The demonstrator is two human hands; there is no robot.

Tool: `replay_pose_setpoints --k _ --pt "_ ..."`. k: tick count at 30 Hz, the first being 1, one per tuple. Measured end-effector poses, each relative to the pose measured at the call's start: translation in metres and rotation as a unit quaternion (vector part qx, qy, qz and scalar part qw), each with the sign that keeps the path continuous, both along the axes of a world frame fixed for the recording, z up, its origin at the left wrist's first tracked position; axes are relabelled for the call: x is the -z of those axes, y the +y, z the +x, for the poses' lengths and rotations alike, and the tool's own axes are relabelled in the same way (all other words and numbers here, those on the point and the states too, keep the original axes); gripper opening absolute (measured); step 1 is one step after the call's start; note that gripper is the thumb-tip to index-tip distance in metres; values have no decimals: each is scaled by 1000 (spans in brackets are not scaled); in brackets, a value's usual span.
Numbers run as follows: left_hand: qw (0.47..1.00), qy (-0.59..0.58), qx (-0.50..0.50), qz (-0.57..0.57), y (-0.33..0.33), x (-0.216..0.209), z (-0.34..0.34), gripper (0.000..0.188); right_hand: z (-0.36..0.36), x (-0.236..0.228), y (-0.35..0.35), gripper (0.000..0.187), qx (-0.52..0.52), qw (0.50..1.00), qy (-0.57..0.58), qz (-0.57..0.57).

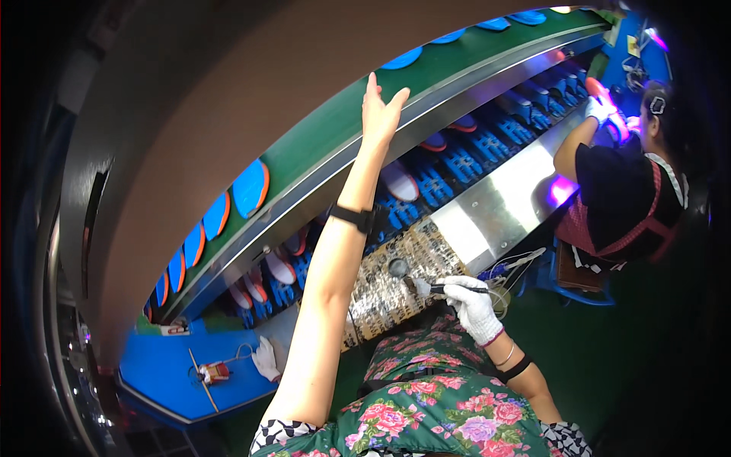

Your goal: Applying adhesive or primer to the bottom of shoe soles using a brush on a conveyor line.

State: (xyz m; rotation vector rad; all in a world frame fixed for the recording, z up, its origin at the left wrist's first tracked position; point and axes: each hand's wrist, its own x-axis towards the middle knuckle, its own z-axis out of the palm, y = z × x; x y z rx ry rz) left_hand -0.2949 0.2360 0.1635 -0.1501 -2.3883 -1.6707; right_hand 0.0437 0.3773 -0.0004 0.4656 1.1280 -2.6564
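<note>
Left hand (383, 114) empty, fingers parted, near blue sole (402, 59) on green belt (301, 161). Gloved right hand (472, 306) pinches brush (440, 289); I'd hold it low, steady, beside grey pot (398, 267).

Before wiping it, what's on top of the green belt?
Blue soles lie on the green belt, the left hand over it; a brown panel hides its far side.

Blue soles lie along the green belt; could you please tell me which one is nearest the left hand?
The blue sole just above the left hand in the picture; the others lie farther along the green belt, toward either end.
</note>
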Motion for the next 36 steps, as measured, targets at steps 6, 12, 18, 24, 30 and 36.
replay_pose_setpoints --k 6,12,18,24,30,36 --pt "956 -15 -45 -289 51 8 -101 105 14 0 11 16 78 997 -24 -19" --pt "954 56 -225 -192 12 20 -125 61 16 -4 17 17 59 998 -11 -19" --pt "869 41 18 493 -45 -13 -46 35 7 12 21 17 54 998 -20 -32" --pt "869 10 135 476 -107 7 126 62 -14 -17 30 16 52 995 4 -85" --pt "797 -58 231 555 -159 76 218 75 -24 -75 22 21 24 995 46 -84" --pt "763 -330 113 544 -124 119 294 84 -34 -138 -13 23 -33 987 160 -5"
